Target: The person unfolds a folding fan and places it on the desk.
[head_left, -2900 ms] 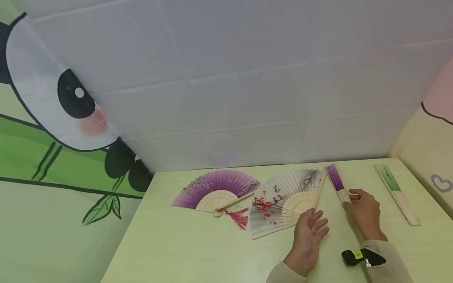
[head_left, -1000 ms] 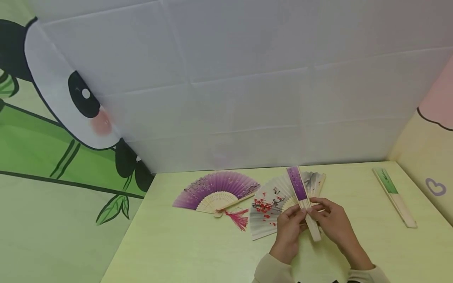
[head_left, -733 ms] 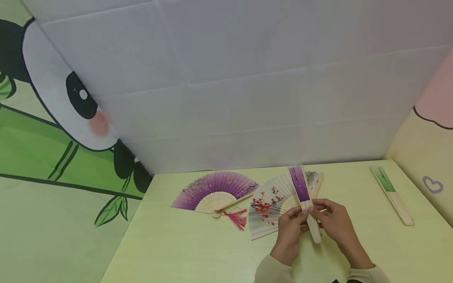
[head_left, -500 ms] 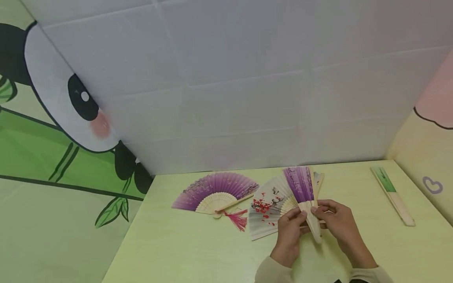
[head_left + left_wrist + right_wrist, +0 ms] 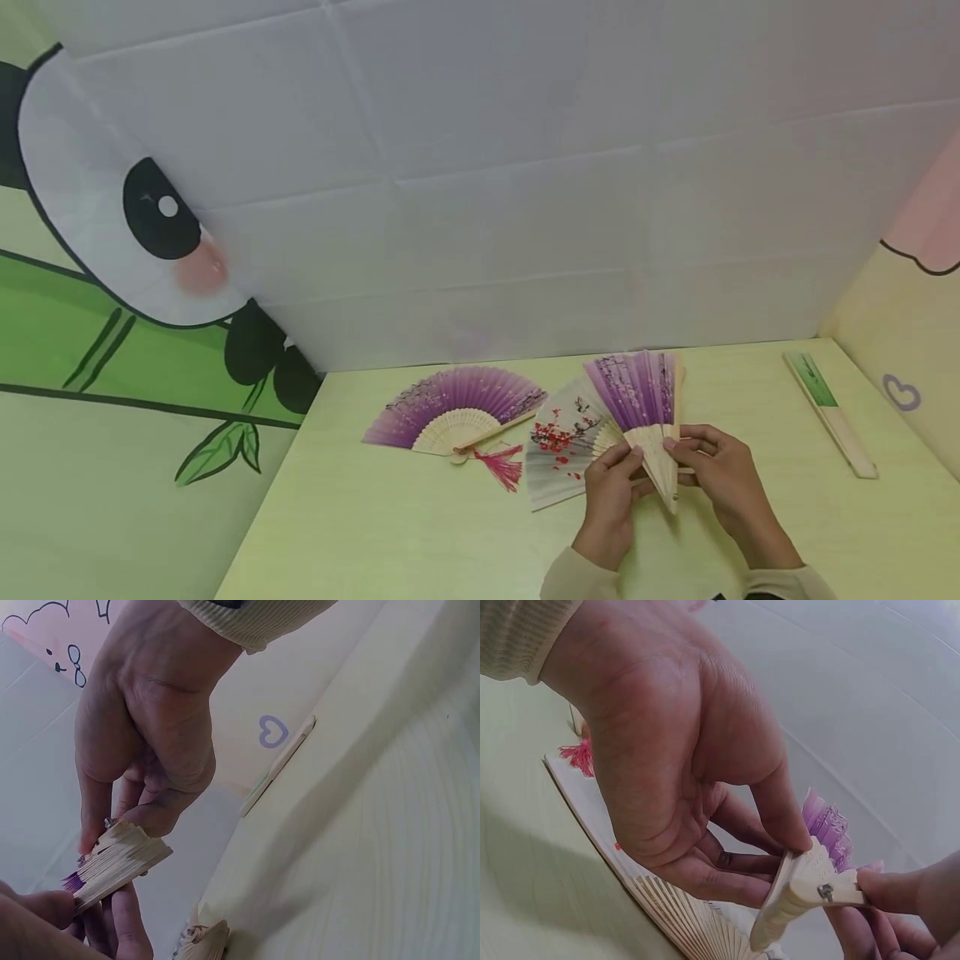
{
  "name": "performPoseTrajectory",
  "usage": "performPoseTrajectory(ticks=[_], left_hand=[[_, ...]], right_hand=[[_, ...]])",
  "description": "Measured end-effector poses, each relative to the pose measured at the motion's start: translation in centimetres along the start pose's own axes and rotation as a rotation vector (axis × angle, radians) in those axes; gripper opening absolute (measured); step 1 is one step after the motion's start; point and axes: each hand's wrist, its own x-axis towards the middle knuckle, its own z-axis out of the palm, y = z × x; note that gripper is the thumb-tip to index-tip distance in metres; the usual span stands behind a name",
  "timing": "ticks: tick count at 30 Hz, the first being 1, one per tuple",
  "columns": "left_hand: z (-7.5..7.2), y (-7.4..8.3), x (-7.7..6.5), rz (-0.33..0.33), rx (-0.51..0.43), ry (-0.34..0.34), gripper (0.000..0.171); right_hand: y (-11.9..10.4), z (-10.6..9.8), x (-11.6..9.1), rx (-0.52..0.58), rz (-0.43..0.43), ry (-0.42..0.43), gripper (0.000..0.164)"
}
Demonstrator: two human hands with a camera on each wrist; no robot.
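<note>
A partly spread purple hand fan point(image 5: 633, 387) is held up over the table, its pale ribs fanning out from the riveted end. My left hand point(image 5: 611, 504) pinches its left side between thumb and fingers. On the other side, my right hand point(image 5: 723, 479) pinches the right guard stick. Behind the held fan, a spread white fan point(image 5: 562, 442) with red blossoms lies partly hidden. In the left wrist view the stacked ribs of the held purple fan point(image 5: 124, 862) appear edge-on; the right wrist view shows its metal rivet point(image 5: 825, 891).
A fully spread purple fan point(image 5: 457, 400) with a pink tassel point(image 5: 501, 468) lies left of the white one. To the right rests a folded green fan point(image 5: 828, 412). The pale table point(image 5: 390, 533) meets a white wall point(image 5: 480, 192) at the back.
My right hand has brought the folded purple fan leftward from the table, and my left hand has taken hold too. Its ribs have since spread, with the purple cloth widening to the left.
</note>
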Motion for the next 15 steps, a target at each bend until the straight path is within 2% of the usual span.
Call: performPoseTrajectory(ticks=[15], left_hand=[[-0.26,0.01,-0.19,-0.006,-0.069,0.036,0.021]], right_hand=[[0.35,-0.04,-0.04,0.085,0.015,0.009,0.03]])
